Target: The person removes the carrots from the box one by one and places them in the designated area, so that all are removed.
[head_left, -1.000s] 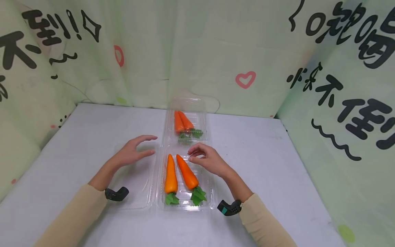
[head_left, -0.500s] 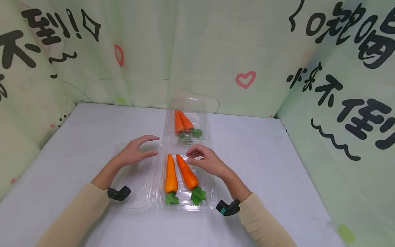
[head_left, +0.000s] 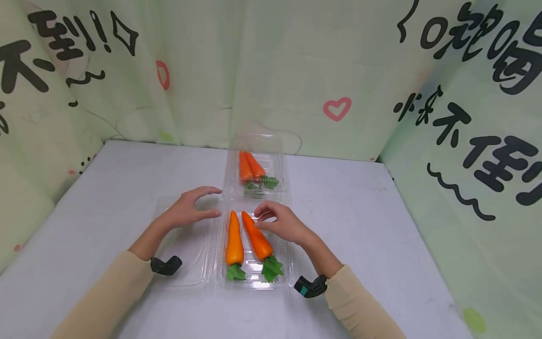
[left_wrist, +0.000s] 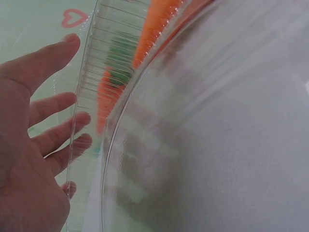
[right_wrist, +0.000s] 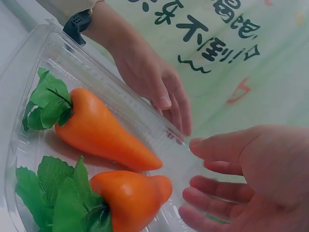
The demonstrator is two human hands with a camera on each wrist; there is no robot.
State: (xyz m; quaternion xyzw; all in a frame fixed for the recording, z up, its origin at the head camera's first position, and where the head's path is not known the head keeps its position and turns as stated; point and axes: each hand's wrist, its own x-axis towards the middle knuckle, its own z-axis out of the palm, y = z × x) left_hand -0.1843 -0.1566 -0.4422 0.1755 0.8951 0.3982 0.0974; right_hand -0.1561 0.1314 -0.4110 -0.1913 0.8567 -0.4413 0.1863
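Two orange toy carrots with green leaf tops lie in a clear plastic box (head_left: 254, 285), tips pointing away from me. The left carrot (head_left: 235, 242) is nearly straight, while the right carrot (head_left: 263, 245) slants. A clear lid (head_left: 186, 268) lies folded out flat on the left. Above that lid's far part is my left hand (head_left: 188, 207), fingers spread and holding nothing; the left wrist view shows its fingers (left_wrist: 53, 108) beside the clear plastic edge. My right hand (head_left: 285, 223), loosely curved and empty, hovers over the box's right side near the right carrot's tip.
Behind stands a second clear plastic box (head_left: 277, 141) with two more carrots (head_left: 251, 165) in it. The white table (head_left: 360, 221) ends at a pale green curtain (head_left: 279, 70) with black writing, which also rises along both sides.
My left hand has shifted slightly right, toward the box. The right hand has drifted a little left and nearer to me. Carrots and boxes have stayed in place.
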